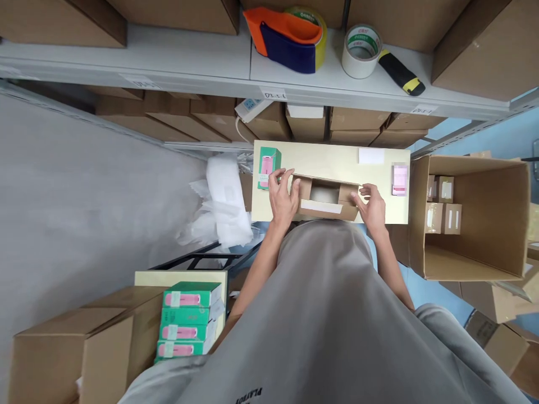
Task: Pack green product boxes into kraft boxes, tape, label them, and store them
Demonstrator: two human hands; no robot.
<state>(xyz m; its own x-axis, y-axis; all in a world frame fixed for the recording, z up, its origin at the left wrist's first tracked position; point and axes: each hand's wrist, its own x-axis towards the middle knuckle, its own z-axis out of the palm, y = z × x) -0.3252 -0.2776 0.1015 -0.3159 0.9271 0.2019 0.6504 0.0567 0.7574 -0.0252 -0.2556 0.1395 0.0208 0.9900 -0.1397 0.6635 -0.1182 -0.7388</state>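
Observation:
A small brown cardboard box (349, 212) lies on the pale table (328, 160) close to my body, its top flaps raised and something whitish showing inside. A white label strip (321, 206) runs along its near side. My left hand (284, 197) grips the box at its left end, thumb and fingers on the flap edge. At the right end, my right hand (372, 209) pinches the edge between thumb and curled fingers. Beside my left hand stands a green box with a pink picture (268, 160). A pink-screened phone-like item (400, 179) lies to the right.
A large open carton (475, 258) with several small boxes is at right. Bubble wrap (228, 196) hangs left. Stacked green boxes (187, 317) sit lower left by another carton (50, 336). The shelf (189, 53) holds a tape dispenser (286, 47), tape roll (362, 50) and cutter (400, 72).

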